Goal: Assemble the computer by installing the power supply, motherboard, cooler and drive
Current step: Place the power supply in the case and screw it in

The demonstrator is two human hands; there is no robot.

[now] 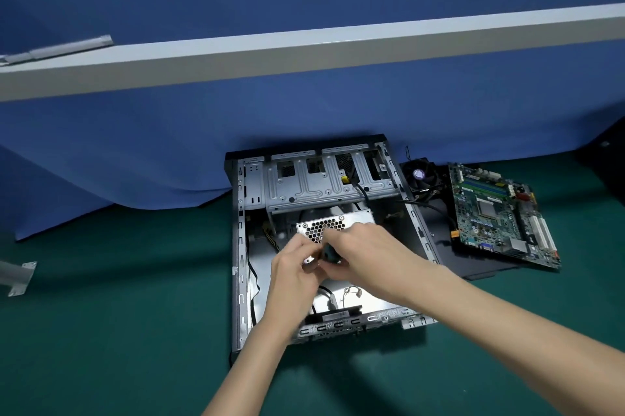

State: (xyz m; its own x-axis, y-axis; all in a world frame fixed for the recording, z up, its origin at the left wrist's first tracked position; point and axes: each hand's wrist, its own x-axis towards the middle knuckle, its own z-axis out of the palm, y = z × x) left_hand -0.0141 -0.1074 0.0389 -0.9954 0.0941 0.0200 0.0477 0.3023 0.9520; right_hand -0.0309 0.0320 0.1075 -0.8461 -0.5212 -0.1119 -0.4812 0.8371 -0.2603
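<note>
An open computer case [240, 246] lies flat on the green mat. Inside it sits the silver power supply [333, 223] with a honeycomb grille, just below the drive cage [318, 185]. Both hands meet over the power supply's near edge. My right hand [358, 253] grips a dark-handled tool [329, 254], probably a screwdriver. My left hand [294, 266] has its fingers curled against the tool's lower part; what they pinch is hidden. The green motherboard [500, 216] lies to the right of the case, and the black cooler fan [421, 175] lies behind the motherboard.
A black case side panel [473, 266] lies under the motherboard. Loose cables [351, 294] run across the case floor near the front. A blue cloth [169, 145] hangs behind the case. A grey metal bracket [17, 277] rests at the far left of the mat.
</note>
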